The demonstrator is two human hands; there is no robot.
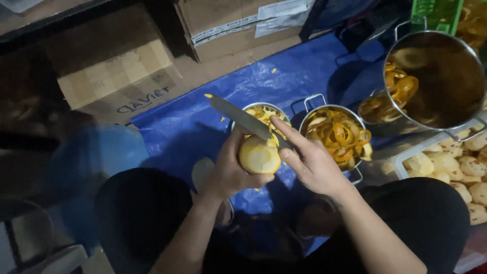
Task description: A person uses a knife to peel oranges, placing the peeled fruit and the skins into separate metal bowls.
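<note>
Head view: left hand (231, 172) half hides fruit (259, 156); knife (243, 119) handle buried under right hand (312, 165).

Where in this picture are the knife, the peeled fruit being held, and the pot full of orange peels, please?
Knife (238, 115), head view: middle of the blade.
Peeled fruit (259, 156), head view: its pale, bare face.
Pot of orange peels (308, 116), head view: left part of the metal rim.

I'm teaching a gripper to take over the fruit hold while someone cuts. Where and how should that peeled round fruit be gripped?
Probably cup the fruit around its lower rounded body from the left and below, as the left hand does. It is a smooth ball, and the knife in the right hand crosses its upper right, so that side should stay free.
</note>
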